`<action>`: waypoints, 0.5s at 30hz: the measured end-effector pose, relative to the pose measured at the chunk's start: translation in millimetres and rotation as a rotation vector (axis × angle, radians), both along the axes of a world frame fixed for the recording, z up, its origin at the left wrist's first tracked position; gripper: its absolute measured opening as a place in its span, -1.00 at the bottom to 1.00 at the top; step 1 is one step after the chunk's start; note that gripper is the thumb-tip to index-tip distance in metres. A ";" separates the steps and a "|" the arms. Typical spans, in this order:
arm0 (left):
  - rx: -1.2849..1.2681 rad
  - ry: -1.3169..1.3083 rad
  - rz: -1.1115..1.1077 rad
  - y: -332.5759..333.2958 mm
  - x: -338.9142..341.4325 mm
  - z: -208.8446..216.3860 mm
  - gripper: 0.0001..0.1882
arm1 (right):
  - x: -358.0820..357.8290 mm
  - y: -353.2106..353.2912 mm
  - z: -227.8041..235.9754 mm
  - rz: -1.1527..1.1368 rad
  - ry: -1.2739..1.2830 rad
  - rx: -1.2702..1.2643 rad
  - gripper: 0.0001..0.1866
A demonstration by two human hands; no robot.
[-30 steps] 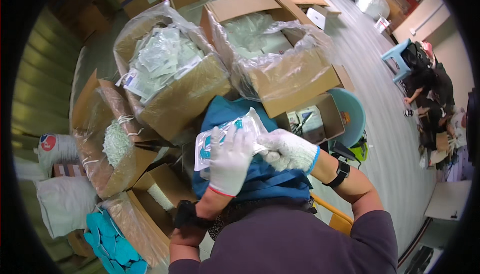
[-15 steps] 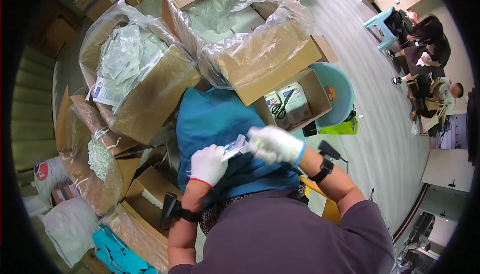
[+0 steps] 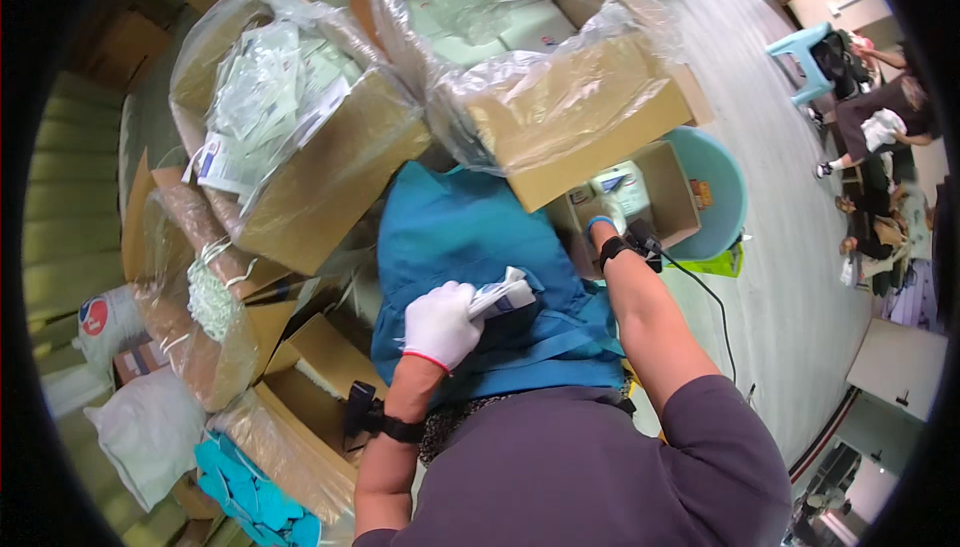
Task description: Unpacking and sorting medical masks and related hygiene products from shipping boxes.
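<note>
Grasping a white packet point(image 3: 508, 295) over the near blue cloth point(image 3: 465, 219) in the left hand point(image 3: 441, 325) with fingers curled, and holding the right hand point(image 3: 610, 212) at the small carton point(image 3: 680, 205), farther right, with fingers too hidden to tell.

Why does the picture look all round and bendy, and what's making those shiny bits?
In the head view, the wide fisheye lens leaves black corners and bends the olive-green pleated curtain; also in the head view, light glares off the crinkled clear plastic liner on the top-centre brown cardboard box.
</note>
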State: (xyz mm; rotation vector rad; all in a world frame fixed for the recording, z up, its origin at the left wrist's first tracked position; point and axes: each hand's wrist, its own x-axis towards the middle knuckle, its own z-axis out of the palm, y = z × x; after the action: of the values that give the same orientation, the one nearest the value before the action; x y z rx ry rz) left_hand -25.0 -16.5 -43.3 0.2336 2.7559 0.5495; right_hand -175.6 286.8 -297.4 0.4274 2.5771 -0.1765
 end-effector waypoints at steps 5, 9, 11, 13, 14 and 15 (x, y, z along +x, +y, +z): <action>0.050 0.031 0.020 4.4 1.8 3.5 -0.88 | 2.2 -25.8 28.5 -0.537 0.211 0.172 -0.21; 0.075 0.110 0.029 6.9 7.2 -1.2 -0.88 | 3.0 -5.5 24.5 -0.593 0.108 0.153 -0.31; 0.072 0.147 0.049 5.6 11.6 0.6 -0.87 | 0.2 6.9 20.8 -0.583 -0.006 0.013 -0.40; 0.087 0.167 0.031 9.4 8.0 3.9 -0.83 | -15.4 46.0 1.9 -0.241 -0.369 0.000 -0.63; 0.102 0.173 0.018 13.4 5.8 5.1 -0.83 | -3.0 78.9 -20.8 0.316 -0.186 0.168 -0.72; 0.135 0.210 -0.043 21.2 0.9 6.1 -0.84 | 5.7 125.5 -38.8 0.279 -0.179 0.206 -0.72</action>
State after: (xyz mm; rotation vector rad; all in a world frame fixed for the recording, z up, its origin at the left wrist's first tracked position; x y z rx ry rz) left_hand -24.0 4.7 -37.2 0.4021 2.9090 0.7397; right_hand -169.9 412.3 -336.2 0.1443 2.4522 0.2174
